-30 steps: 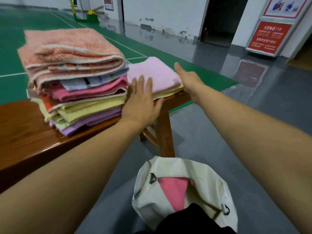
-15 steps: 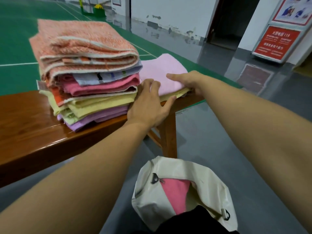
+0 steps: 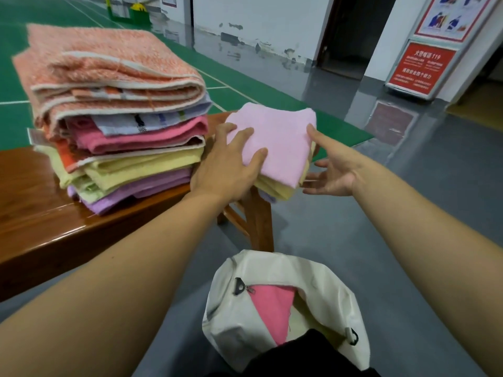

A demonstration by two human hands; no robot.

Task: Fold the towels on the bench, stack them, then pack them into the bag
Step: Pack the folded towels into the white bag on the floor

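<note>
A tall stack of folded towels [image 3: 122, 126], orange on top, sits on the wooden bench [image 3: 40, 229]. At the bench's right end lies a small stack with a light pink towel [image 3: 280, 142] over yellow ones, now overhanging the edge. My left hand [image 3: 228, 164] grips its left side, fingers on top. My right hand [image 3: 332, 167] is spread at its right edge, thumb touching the pink towel, fingers reaching under. Below, on the floor, an open white bag [image 3: 272, 303] shows a pink towel [image 3: 272, 308] inside.
Grey floor runs to the right of the bench, green court flooring behind it. A red sign board [image 3: 419, 69] leans at the wall to the right of a dark doorway [image 3: 353, 34]. Dark clothing [image 3: 299, 357] shows at the bottom edge.
The small pink-topped stack has slid toward me off the bench end. My right hand moved from on top of it to its right side, and my left hand now grips it.
</note>
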